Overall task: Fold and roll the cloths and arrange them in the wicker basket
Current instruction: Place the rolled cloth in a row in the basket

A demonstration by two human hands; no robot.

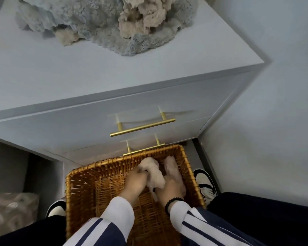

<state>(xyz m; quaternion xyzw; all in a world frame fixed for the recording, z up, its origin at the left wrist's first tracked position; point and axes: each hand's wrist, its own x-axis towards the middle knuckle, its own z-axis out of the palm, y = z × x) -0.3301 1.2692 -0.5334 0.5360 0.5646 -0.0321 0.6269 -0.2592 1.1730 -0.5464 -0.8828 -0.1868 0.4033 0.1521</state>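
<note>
Two rolled beige cloths lie inside the wicker basket [73, 181], in its far right corner, and both hands are down in there with them. The left hand [134, 181] has its fingers curled onto the nearer roll [154, 173], gripping its left side, while the right hand [169, 189] closes on the same roll from its near right end. The second roll [172, 168] sits just beyond the right hand, against the basket's right wall and touching the first roll. A black bead bracelet [172, 203] circles the right wrist, and both arms wear white sleeves with navy stripes. The basket stands on the floor between two shoes, one [56, 209] left of the left arm, one [205, 183] right of the right hand. Beyond the hands rises a white dresser [114, 71] with two gold handles visible, the upper [142, 126] and the lower [143, 150], and on its top, far past both hands, one loose pile of grey-blue and beige cloths [105, 23].
</note>
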